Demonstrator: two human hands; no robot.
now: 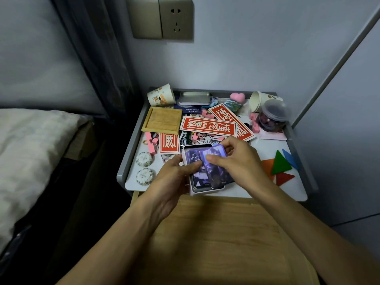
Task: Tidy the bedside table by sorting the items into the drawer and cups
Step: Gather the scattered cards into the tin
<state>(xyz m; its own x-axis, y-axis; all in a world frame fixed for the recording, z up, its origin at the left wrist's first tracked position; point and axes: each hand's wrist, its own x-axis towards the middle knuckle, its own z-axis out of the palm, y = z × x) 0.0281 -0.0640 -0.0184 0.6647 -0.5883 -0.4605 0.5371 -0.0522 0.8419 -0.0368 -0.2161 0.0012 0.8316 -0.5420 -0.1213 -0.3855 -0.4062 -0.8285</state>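
My left hand [174,177] grips a small pale box [197,190] at the front edge of the bedside table [267,149], thumb lying across the purple picture cards inside. My right hand [234,159] pinches a stack of purple cards [213,167] and holds it partly in the box. Two paper cups lie tipped over at the back: one at the left [161,95], one at the right [259,100]. Below the table top an open wooden drawer [216,233] shows a bare bottom.
Red printed cards [209,126], a wooden tray [162,120], a metal tin [194,98], a pink heart [237,97], a clear jar [273,117], pink clips, two round pieces [144,168] and coloured tangram pieces [281,165] clutter the top. A bed [30,151] lies at the left.
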